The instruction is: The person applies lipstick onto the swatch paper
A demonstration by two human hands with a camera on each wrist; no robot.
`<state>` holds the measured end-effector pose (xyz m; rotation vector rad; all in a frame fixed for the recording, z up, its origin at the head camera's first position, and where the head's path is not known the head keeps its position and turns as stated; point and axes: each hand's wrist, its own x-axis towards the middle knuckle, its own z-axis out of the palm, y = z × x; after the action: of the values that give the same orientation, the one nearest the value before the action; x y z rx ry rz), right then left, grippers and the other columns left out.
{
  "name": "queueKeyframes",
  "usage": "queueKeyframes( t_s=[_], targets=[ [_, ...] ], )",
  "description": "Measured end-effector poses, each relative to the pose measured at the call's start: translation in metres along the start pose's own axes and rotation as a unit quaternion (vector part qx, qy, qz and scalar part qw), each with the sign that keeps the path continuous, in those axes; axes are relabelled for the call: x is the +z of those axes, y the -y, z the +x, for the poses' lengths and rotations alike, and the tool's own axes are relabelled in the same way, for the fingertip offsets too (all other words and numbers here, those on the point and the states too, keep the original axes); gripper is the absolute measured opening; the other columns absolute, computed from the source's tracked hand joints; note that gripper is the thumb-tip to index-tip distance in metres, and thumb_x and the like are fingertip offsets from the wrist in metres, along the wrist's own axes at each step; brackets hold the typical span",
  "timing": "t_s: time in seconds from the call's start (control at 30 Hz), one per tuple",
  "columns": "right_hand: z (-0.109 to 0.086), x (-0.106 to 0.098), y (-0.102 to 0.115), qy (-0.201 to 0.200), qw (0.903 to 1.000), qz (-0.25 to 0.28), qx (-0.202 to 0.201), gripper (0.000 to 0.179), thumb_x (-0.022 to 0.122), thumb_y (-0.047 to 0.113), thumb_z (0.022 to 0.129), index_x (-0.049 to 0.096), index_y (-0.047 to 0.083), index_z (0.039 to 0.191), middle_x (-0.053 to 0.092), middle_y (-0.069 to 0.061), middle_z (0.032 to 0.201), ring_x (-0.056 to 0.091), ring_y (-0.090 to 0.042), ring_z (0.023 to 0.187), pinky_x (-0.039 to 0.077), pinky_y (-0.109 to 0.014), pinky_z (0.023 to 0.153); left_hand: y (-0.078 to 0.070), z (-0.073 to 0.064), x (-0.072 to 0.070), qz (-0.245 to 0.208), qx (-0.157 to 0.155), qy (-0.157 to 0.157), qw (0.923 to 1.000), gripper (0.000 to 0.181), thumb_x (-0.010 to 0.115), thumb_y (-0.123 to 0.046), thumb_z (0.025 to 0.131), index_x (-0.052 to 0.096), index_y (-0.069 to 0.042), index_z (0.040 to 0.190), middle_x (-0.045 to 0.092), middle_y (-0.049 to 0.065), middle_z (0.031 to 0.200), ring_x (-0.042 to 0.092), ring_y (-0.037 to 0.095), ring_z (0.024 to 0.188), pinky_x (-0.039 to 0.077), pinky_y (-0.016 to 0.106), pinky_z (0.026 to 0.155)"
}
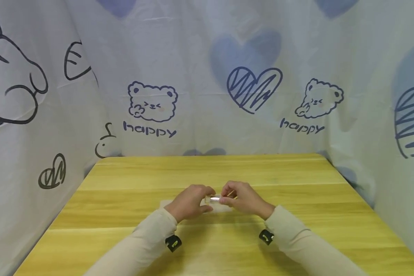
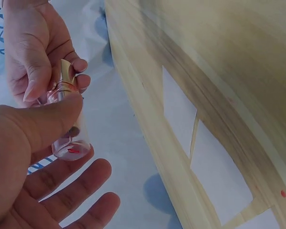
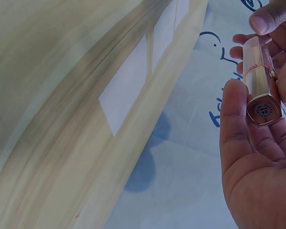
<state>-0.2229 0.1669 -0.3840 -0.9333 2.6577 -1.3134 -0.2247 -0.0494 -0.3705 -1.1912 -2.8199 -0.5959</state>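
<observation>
A lipstick tube (image 1: 214, 199) with a clear end and a gold base is held level above the table. My right hand (image 1: 244, 197) pinches its gold end between thumb and fingers. Around the clear end, my left hand (image 1: 192, 202) has its thumb and index finger spread, seemingly just apart from it. In the left wrist view the left thumb (image 2: 57, 117) crosses in front of the lipstick tube (image 2: 76, 138), and the other fingers extend loosely. A round label marks the base of the lipstick (image 3: 264, 110) in the right wrist view.
White paper pieces (image 2: 221, 171) lie in a row on the wooden table (image 1: 124, 214), beneath the hands. A small red spot (image 2: 283, 193) marks the tabletop. A printed curtain (image 1: 200, 76) hangs around the back and sides of the table.
</observation>
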Motion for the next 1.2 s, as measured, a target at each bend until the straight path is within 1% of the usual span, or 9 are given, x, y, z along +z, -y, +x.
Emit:
queueKeyframes(
  t_s=[0.17,0.33,0.4,0.6,0.77,0.87,0.97,1.07,1.2],
  targets=[
    [0.000,0.001,0.000,0.003,0.9999,-0.007,0.007,0.010,0.069,0.016,0.092,0.062,0.008,0.093,0.064,-0.001,0.089,0.067,-0.016,0.076,0.054,-0.025,0.061,-0.001,0.000,0.002,0.000,0.004,-0.005,1.0000,0.027,0.075,-0.013,0.086,0.068,-0.004,0.111,0.070,0.008,0.104,0.065,0.021,0.093,0.054,0.035,0.080],
    [0.002,0.001,0.001,0.002,0.9999,-0.015,0.005,0.011,0.069,0.017,0.092,0.062,0.009,0.092,0.064,0.001,0.087,0.066,-0.019,0.074,0.053,-0.026,0.059,0.000,-0.001,-0.001,-0.002,0.005,-0.009,0.9999,0.022,0.074,-0.012,0.087,0.069,-0.003,0.107,0.070,0.008,0.101,0.066,0.020,0.091,0.054,0.034,0.078],
    [0.003,0.001,0.002,0.001,0.9998,-0.018,0.004,0.011,0.069,0.018,0.092,0.063,0.009,0.092,0.063,0.002,0.085,0.065,-0.019,0.072,0.053,-0.026,0.059,0.001,-0.002,-0.003,-0.002,0.005,-0.012,0.9999,0.021,0.074,-0.012,0.087,0.069,-0.004,0.105,0.071,0.008,0.100,0.066,0.020,0.090,0.054,0.033,0.078],
    [0.002,0.001,0.003,-0.004,0.9996,-0.026,0.000,0.012,0.069,0.020,0.091,0.063,0.009,0.092,0.064,0.003,0.083,0.061,-0.010,0.066,0.051,-0.026,0.058,0.000,-0.003,-0.003,0.018,0.001,-0.017,0.9997,0.017,0.075,-0.017,0.086,0.069,-0.008,0.100,0.071,0.004,0.096,0.067,0.018,0.086,0.054,0.029,0.073],
    [-0.004,0.003,0.002,-0.001,0.9995,-0.032,0.004,0.013,0.070,0.021,0.091,0.063,0.010,0.092,0.064,0.004,0.081,0.063,-0.017,0.066,0.050,-0.026,0.057,-0.004,-0.005,0.001,0.021,-0.006,-0.007,0.9997,0.016,0.075,-0.019,0.086,0.069,-0.011,0.098,0.071,0.000,0.093,0.066,0.012,0.079,0.053,0.025,0.066],
    [-0.006,0.003,0.002,-0.001,0.9995,-0.032,-0.002,0.013,0.070,0.021,0.091,0.063,0.009,0.092,0.064,0.004,0.081,0.063,-0.018,0.065,0.050,-0.026,0.056,-0.006,-0.006,0.002,0.026,-0.010,-0.004,0.9996,0.015,0.075,-0.019,0.086,0.068,-0.011,0.097,0.071,0.000,0.091,0.064,0.009,0.076,0.052,0.023,0.064],
    [-0.006,0.002,0.001,-0.009,0.9989,-0.044,-0.009,0.013,0.070,0.020,0.090,0.063,0.010,0.091,0.065,0.004,0.081,0.062,-0.013,0.066,0.051,-0.026,0.057,-0.006,-0.006,0.001,0.041,-0.007,-0.011,0.9991,0.016,0.075,-0.018,0.086,0.068,-0.010,0.098,0.071,0.001,0.092,0.065,0.011,0.076,0.053,0.025,0.064],
    [-0.006,-0.001,-0.001,-0.019,0.9987,-0.048,-0.002,0.011,0.070,0.018,0.090,0.063,0.010,0.090,0.065,0.004,0.081,0.062,-0.011,0.065,0.051,-0.026,0.056,-0.003,-0.008,-0.002,0.053,-0.013,-0.018,0.9984,0.018,0.076,-0.015,0.085,0.068,-0.007,0.099,0.072,0.005,0.094,0.067,0.016,0.080,0.055,0.028,0.067],
    [-0.008,-0.006,-0.002,-0.026,0.9988,-0.041,0.012,0.010,0.070,0.014,0.091,0.063,0.008,0.090,0.065,0.001,0.082,0.064,-0.019,0.066,0.052,-0.026,0.056,0.003,-0.014,-0.005,0.061,-0.025,-0.026,0.9975,0.019,0.077,-0.014,0.084,0.068,-0.006,0.100,0.072,0.007,0.096,0.068,0.019,0.083,0.055,0.030,0.069]
  ],
)
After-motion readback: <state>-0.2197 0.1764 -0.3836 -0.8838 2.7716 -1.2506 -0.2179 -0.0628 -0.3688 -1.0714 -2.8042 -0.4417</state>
